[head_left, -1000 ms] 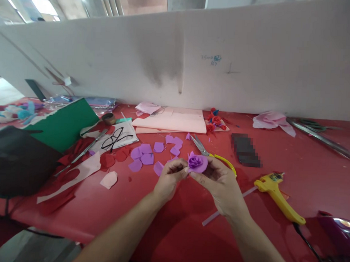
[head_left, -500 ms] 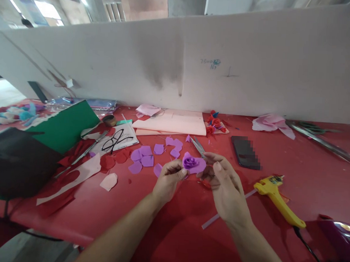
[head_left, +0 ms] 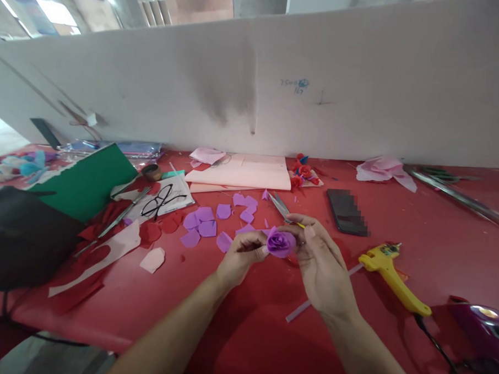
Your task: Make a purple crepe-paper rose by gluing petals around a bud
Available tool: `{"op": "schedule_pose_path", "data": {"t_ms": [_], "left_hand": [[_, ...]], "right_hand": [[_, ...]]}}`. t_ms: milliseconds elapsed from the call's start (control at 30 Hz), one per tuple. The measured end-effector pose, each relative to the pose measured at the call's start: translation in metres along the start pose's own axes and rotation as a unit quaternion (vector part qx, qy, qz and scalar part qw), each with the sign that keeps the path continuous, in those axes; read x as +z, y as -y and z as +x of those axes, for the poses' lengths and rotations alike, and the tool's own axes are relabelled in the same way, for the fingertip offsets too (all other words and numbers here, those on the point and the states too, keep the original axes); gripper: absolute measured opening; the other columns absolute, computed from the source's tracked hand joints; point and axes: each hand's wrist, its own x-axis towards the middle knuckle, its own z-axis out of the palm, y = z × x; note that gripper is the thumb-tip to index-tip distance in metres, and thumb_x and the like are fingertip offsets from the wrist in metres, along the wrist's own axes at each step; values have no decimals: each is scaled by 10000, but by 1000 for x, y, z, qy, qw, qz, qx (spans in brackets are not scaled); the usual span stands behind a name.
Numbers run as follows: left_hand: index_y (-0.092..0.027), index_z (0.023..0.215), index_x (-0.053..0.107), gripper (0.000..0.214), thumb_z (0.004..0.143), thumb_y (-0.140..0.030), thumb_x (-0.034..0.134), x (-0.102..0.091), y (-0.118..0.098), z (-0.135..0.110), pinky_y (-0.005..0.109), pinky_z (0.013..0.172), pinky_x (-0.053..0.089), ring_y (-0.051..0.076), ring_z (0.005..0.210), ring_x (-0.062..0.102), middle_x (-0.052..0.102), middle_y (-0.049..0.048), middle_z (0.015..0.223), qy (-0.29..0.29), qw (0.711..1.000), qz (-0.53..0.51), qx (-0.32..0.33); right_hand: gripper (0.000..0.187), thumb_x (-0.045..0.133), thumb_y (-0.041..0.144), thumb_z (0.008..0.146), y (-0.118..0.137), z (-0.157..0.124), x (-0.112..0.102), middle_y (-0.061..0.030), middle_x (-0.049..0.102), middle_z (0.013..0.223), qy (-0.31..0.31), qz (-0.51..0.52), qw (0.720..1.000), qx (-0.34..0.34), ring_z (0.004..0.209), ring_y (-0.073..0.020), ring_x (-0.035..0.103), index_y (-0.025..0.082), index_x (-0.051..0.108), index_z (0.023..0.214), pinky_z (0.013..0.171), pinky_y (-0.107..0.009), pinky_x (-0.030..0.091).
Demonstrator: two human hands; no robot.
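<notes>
A purple paper rose (head_left: 280, 243) with curled inner layers is held between the thumb and fingers of my left hand (head_left: 241, 259). My right hand (head_left: 323, 267) is at the right side of the rose, its thumb raised and apart from the index finger. Some of its fingertips reach the rose's outer petal, partly hidden. Behind them, scissors (head_left: 280, 205) lie with blades apart, their handles mostly covered by my right hand. Loose purple petals (head_left: 207, 228) are spread on the red table to the left of the rose.
A yellow glue gun (head_left: 394, 279) with a cord lies at right, near a black phone (head_left: 345, 212). Pink sheets (head_left: 250, 173) and small red flowers (head_left: 303, 171) are at the back. Glasses (head_left: 163, 201), tweezers (head_left: 113, 221), scraps and a dark bag (head_left: 24, 238) stand left.
The rose has turned and shifted slightly right; its outer petal, flat and sticking out to the right before, now curves up around the centre. The whole view has shifted a little.
</notes>
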Motion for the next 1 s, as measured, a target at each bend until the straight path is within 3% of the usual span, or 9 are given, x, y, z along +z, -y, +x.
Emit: {"op": "schedule_pose_path", "data": {"t_ms": [300,467,567,700,900,1000], "left_hand": [[-147,599,651,320,564,-407,834,6,-8,1,242,542,326,91,571,411,527,0,600,-7,1000,-5,-26],[-151,608,661,324,536,-405,848,5,-6,0,232,519,322,78,536,404,518,-13,570,-6,999,-12,-35],[-150,611,667,338,534,-425,847,3,-4,-1,226,508,315,73,527,407,522,-13,571,-8,999,-17,-30],[-144,617,674,313,550,-397,847,3,-4,1,233,542,336,88,577,435,558,4,620,-14,999,-10,-31],[-143,619,678,307,560,-396,842,1,-4,3,237,543,309,83,566,406,540,-2,595,-3,999,-1,-34],[-156,627,685,298,564,-404,838,-2,-1,2,237,541,306,86,566,402,529,-5,586,-8,999,4,-31]], "right_hand": [[418,316,596,911,17,0,0,-77,687,1163,23,34,999,17,941,-255,690,330,498,1178,749,-410,533],[477,298,630,895,23,1,-2,-68,595,1307,2,70,997,-24,1090,-277,630,334,539,1181,871,-460,508],[325,427,521,900,19,5,-5,-46,672,1096,-43,86,995,-25,982,-216,645,301,615,1048,846,-374,510],[280,543,480,857,12,6,-5,-9,629,725,-41,14,997,65,636,-151,579,234,637,952,576,-266,469],[309,502,488,863,23,1,-5,5,576,612,-2,14,999,49,510,-142,493,229,636,965,509,-279,424],[290,478,452,880,26,3,-9,5,548,573,-25,48,997,45,502,-134,475,226,656,914,493,-262,401]]}}
